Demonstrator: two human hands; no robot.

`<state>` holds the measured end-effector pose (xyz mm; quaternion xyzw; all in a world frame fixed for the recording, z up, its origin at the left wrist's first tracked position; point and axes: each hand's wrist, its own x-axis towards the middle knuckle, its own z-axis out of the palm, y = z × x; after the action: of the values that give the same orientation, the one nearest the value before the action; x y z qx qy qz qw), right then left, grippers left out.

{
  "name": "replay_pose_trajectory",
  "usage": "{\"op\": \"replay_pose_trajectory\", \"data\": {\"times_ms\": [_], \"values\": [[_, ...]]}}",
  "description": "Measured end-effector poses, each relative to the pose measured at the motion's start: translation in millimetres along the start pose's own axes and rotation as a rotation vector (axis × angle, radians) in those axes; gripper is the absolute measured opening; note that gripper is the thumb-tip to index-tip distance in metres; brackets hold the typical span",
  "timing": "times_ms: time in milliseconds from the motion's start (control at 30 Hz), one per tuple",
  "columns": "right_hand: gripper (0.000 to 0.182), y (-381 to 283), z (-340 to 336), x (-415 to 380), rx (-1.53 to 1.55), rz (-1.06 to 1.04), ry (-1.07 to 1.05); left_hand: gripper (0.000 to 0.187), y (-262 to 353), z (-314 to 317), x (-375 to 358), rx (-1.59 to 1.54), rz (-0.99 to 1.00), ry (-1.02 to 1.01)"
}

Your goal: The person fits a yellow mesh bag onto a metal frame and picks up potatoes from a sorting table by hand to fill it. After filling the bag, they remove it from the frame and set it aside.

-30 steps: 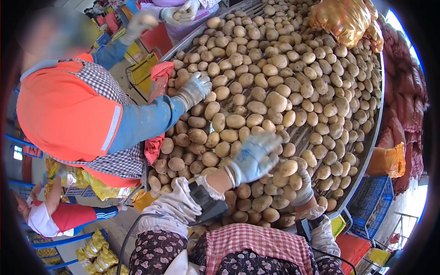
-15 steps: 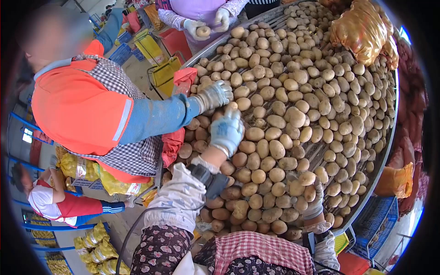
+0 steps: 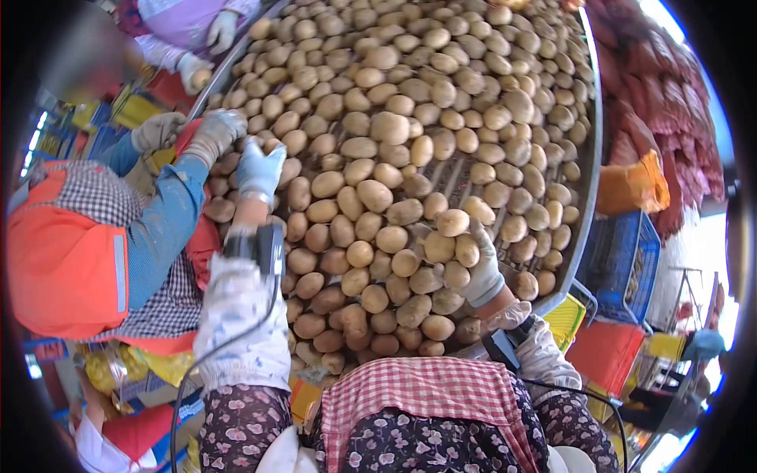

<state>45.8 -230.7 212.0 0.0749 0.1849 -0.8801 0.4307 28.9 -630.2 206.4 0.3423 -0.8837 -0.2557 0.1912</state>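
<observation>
Brown potatoes (image 3: 374,195), bunched: support from below, touch lightly

Nearest to my view is the checked apron (image 3: 418,386), with potatoes heaped just beyond it. The right hand (image 3: 482,266), gloved, stands at the near right, fingers part-curled along the right side of a small cluster of potatoes. The cluster hides some of the fingers, so I cannot tell how far they close or how many potatoes they bear. I would want that palm cupped low and the wrist level, since round things piled this way could easily roll off.

Farther off, the left hand (image 3: 260,167) reaches to the left edge of the spread, fingers pointing away and slightly bent. A potato shows at the fingertips; from here I cannot tell whether it is gripped or only touched. I would take one around its middle, thumb opposed to fingers.

A co-worker's hand (image 3: 217,134) is just beside it, so I would make short, slow moves there. Potatoes cover most of the table (image 3: 590,201) toward the far side, with slats (image 3: 453,177) showing between some.
</observation>
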Motion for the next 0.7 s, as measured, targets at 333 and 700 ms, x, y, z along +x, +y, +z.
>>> {"op": "replay_pose_trajectory", "data": {"times_ms": [333, 700], "values": [[0.056, 12.4, 12.2, -19.6, -0.085, -0.100, -0.015, 0.037, 117.2, 6.0, -217.0, -0.763, 0.578, -0.351], [0.047, 28.4, 50.9, -85.4, -0.017, -0.050, 0.033, 0.059, 136.4, -39.3, -252.1, -0.678, 0.455, -0.683]]}}
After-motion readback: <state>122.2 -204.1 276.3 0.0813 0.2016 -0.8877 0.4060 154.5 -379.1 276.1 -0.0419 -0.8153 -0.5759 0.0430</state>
